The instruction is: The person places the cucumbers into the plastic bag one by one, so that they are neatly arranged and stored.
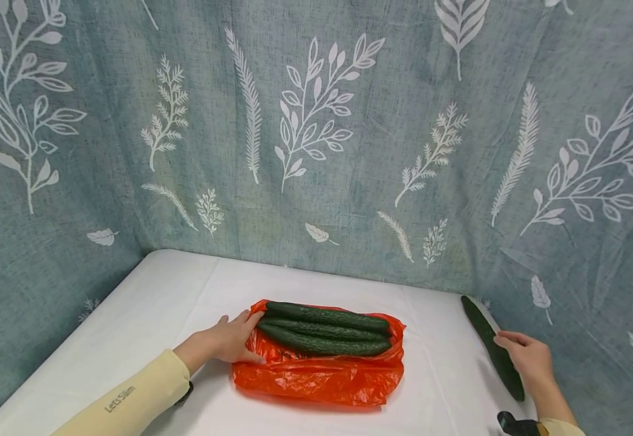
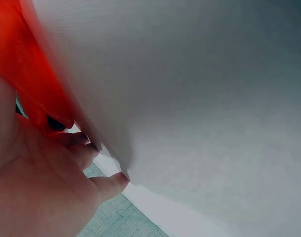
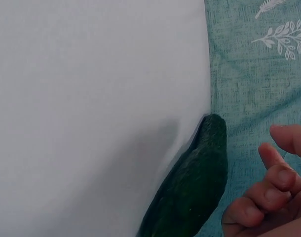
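Three long dark green cucumbers lie side by side in an open red plastic bag in the middle of the white table. My left hand rests at the bag's left end with fingers spread, the fingertips by the cucumber ends and the thumb over the front of the bag. At the right table edge is a single cucumber, slanting along the edge. Beside it is my right hand, its fingertips overlapping the cucumber in the head view. The right wrist view shows these fingers loosely curled, with a gap to the cucumber.
A white cover lies over the table. Behind it and along both sides hangs a blue-green curtain with white leaf prints. The single cucumber casts a shadow on the cover to its left.
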Demonstrator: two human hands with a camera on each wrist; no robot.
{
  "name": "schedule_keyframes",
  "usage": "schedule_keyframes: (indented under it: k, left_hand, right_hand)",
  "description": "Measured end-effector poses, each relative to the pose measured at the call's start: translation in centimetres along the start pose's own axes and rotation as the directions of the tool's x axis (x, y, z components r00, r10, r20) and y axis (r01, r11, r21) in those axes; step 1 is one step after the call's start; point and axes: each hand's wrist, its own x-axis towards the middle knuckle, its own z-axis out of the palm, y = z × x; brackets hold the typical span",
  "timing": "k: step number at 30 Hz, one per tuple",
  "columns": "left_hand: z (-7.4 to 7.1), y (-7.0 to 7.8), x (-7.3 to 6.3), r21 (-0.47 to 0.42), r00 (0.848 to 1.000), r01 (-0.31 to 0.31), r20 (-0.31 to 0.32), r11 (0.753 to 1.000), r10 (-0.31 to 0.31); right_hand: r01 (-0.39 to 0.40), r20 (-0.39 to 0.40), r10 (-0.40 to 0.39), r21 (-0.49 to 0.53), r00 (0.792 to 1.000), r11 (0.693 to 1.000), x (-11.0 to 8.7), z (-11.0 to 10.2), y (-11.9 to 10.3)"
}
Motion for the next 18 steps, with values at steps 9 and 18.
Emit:
schedule_keyframes:
  k: [9,18]
  left_hand:
    - [0.3,-0.2,-0.2,-0.026,1.000,0.002,0.022,1.000,-0.001]
    - [0.4,-0.3,-0.1,-0.007,1.000,-0.007,0.002,1.000,0.007]
  right_hand:
    - [-0.089,-0.057,0.088,-0.026,0.995,0.996,0.0,-0.5,2.2]
    - [-0.203,0.011,0.203,-0.015,0.979,0.979,0.3,-0.8,3.7]
